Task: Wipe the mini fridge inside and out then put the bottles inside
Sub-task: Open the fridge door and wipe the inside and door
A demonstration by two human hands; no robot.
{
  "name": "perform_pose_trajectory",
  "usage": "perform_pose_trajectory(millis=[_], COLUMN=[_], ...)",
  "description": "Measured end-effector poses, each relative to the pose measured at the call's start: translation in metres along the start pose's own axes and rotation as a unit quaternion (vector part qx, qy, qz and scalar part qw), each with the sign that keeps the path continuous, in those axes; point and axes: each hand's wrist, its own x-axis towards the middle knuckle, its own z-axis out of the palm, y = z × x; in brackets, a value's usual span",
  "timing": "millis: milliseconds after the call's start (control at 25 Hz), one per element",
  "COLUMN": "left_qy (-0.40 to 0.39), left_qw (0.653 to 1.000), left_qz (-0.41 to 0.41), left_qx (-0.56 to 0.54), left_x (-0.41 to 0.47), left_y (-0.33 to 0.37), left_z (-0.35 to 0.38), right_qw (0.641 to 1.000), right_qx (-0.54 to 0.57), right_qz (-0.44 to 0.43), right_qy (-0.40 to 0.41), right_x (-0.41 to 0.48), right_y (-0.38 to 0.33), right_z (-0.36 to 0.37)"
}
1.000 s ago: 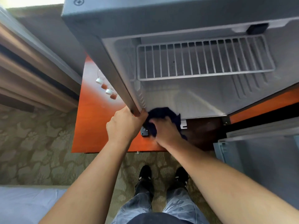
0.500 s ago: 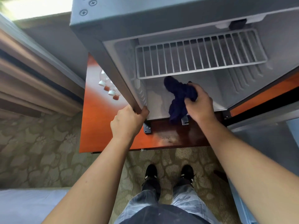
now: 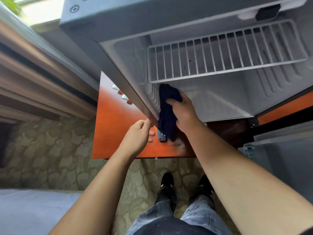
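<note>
The grey mini fridge [image 3: 128, 19] stands open on an orange wooden cabinet top [image 3: 115, 133]. Inside is a white wire shelf [image 3: 220, 55] over a bare floor. My right hand [image 3: 183, 112] grips a dark blue cloth [image 3: 167, 114] and presses it against the inner left wall near the front corner. My left hand [image 3: 138, 134] hovers just off the fridge's lower left front edge, fingers loosely curled, holding nothing. Two bottles with white caps [image 3: 124, 97] stand left of the fridge, mostly hidden behind its side.
The open fridge door [image 3: 284, 156] stands at the right. Curtains [image 3: 37, 78] hang at the left. A bed corner [image 3: 33, 211] sits at lower left. Patterned carpet [image 3: 50, 150] and my shoes [image 3: 167, 182] are below.
My right hand has carried the cloth from the middle of the fridge floor to the inner left wall. My left hand has let go of the fridge's front edge.
</note>
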Motion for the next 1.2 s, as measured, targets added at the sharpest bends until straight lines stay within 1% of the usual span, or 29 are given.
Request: perform_pose_trajectory(millis=[80,160,240,320,360,440,520,600,680,720,760,840,920,1000,1080,1160,1200], left_qy=[-0.038,-0.084,-0.11,-0.108,-0.096,-0.07,-0.055,-0.05,-0.05,-0.052,-0.054,-0.053,-0.039,-0.008,0.017,0.023,0.023], left_qw=[0.998,0.987,0.963,0.943,0.941,0.943,0.946,0.951,0.953,0.954,0.955,0.958,0.958,0.951,0.945,0.94,0.94], left_qz=[-0.022,-0.049,-0.051,-0.042,-0.043,-0.065,-0.1,-0.14,-0.171,-0.179,-0.179,-0.15,-0.1,-0.036,0.009,0.005,-0.009], left_qx=[-0.052,-0.129,-0.239,-0.312,-0.323,-0.318,-0.303,-0.272,-0.244,-0.234,-0.231,-0.238,-0.268,-0.307,-0.328,-0.342,-0.341], left_x=[-0.006,-0.014,-0.022,-0.024,-0.024,-0.02,-0.012,-0.006,-0.003,-0.004,-0.005,-0.009,-0.013,-0.014,-0.011,-0.007,-0.004], left_y=[0.009,0.02,0.03,0.039,0.041,0.038,0.026,0.013,0.0,-0.004,-0.005,-0.001,0.019,0.047,0.071,0.083,0.083], left_z=[0.001,0.011,0.022,0.029,0.031,0.035,0.042,0.053,0.064,0.067,0.068,0.065,0.059,0.054,0.05,0.053,0.057], right_qw=[0.998,0.993,0.987,0.986,0.988,0.994,0.997,0.997,0.993,0.991,0.991,0.997,0.999,0.997,0.991,0.986,0.986], right_qx=[0.047,0.098,0.125,0.121,0.103,0.039,-0.006,-0.058,-0.118,-0.127,-0.118,-0.058,-0.011,0.008,0.023,0.014,-0.011], right_qz=[-0.015,-0.037,-0.053,-0.057,-0.065,-0.09,-0.08,-0.043,0.017,0.043,0.056,0.046,-0.003,-0.057,-0.094,-0.109,-0.114], right_qy=[-0.029,-0.06,-0.089,-0.098,-0.092,-0.052,-0.021,-0.003,-0.009,-0.013,-0.016,-0.029,-0.041,-0.053,-0.091,-0.122,-0.122], right_x=[-0.013,-0.028,-0.044,-0.056,-0.057,-0.049,-0.033,-0.018,-0.013,-0.012,-0.011,-0.01,-0.009,-0.009,-0.009,-0.006,-0.002], right_y=[-0.024,-0.053,-0.074,-0.078,-0.074,-0.055,-0.031,-0.005,0.016,0.022,0.023,0.011,-0.018,-0.055,-0.083,-0.089,-0.083], right_z=[-0.004,-0.004,0.001,0.005,0.006,0.007,0.006,0.0,-0.009,-0.013,-0.015,-0.012,-0.001,0.012,0.018,0.015,0.012])
